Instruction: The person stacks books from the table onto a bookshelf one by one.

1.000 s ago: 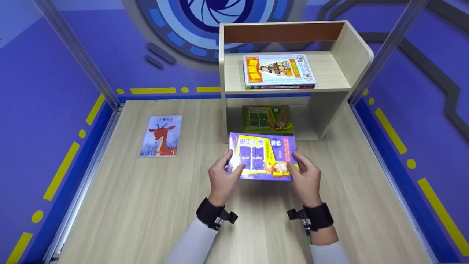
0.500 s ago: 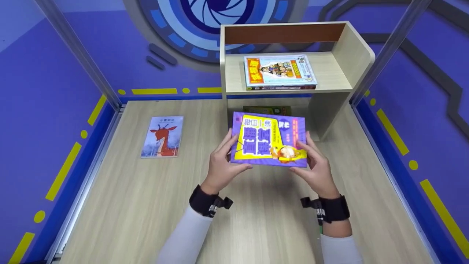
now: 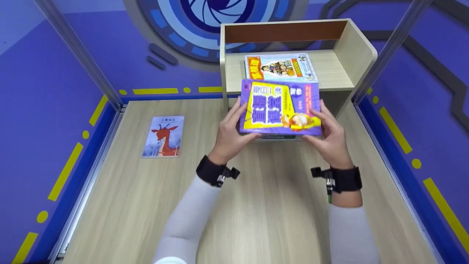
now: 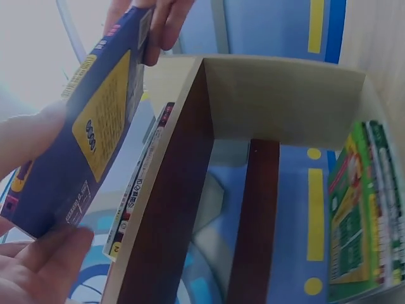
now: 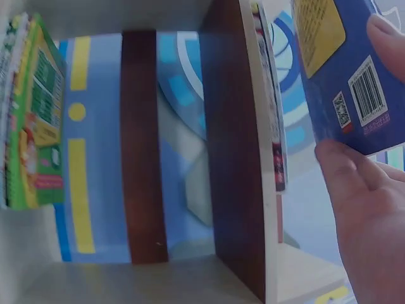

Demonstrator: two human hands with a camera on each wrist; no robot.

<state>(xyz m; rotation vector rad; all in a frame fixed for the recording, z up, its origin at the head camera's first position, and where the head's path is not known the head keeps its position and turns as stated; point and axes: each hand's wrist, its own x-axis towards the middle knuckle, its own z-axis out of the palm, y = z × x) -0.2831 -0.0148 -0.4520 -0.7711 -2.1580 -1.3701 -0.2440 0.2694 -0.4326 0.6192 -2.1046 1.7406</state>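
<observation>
A purple book [image 3: 282, 106] with a yellow panel on its cover is held up between my two hands, in front of the small bookshelf [image 3: 342, 89]. My left hand [image 3: 234, 128] grips its left edge, thumb along the near side. At the opposite edge my right hand [image 3: 331, 135] grips it the same way. On the upper shelf lies a light-blue book [image 3: 280, 67], its near part overlapped by the purple one in the head view. Both wrist views show the purple book's back cover [image 4: 104, 126], raised above the upper shelf's level.
In the left wrist view, a stack of books with a green one [image 4: 351, 215] on top lies in the lower compartment. A book with a red deer [image 3: 163, 137] lies on the table [image 3: 146, 205] to the left. Blue-purple panels [image 3: 421, 91] surround the table.
Both hands have carried the purple book forward and up, from before the lower compartment to the upper shelf's front edge. The deer book and the books on the shelves have stayed put.
</observation>
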